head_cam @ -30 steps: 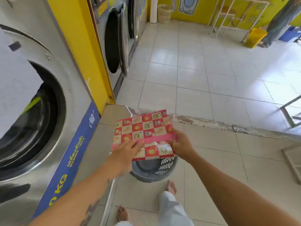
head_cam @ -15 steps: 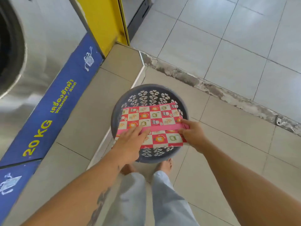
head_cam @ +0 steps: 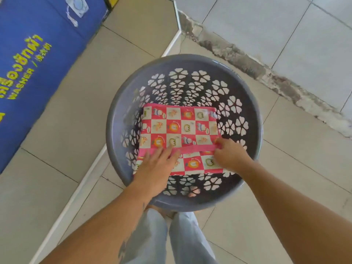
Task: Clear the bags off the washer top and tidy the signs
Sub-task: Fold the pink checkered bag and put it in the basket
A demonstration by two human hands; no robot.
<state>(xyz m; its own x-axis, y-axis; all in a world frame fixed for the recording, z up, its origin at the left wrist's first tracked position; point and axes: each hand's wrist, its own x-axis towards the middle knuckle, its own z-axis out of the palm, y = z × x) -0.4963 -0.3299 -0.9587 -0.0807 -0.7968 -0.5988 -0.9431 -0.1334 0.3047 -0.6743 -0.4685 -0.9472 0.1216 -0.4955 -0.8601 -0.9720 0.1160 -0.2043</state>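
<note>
Looking down, we see the folded bag (head_cam: 179,130), checked in red and cream with small cartoon prints and a pink edge, lying inside the round grey basket (head_cam: 122,103). The bag sits toward the near half of the basket, its far edge about level with the basket's middle. The left hand (head_cam: 154,166) lies flat on the bag's near left corner, fingers spread and extended, pressing down rather than gripping. The right hand (head_cam: 231,156) is at the bag's near right edge, fingers curled in against the pink fold; we cannot tell whether they pinch the fabric or only rest on it. The basket wall is pierced with flower-shaped cut-outs, and the basket stands on the tiled floor (head_cam: 285,168), straddling a white strip that runs diagonally across the tiles. Our legs in light trousers (head_cam: 182,237) stand just behind the basket. At upper left, a blue panel (head_cam: 28,63) carries yellow lettering including "WASHER".
</note>
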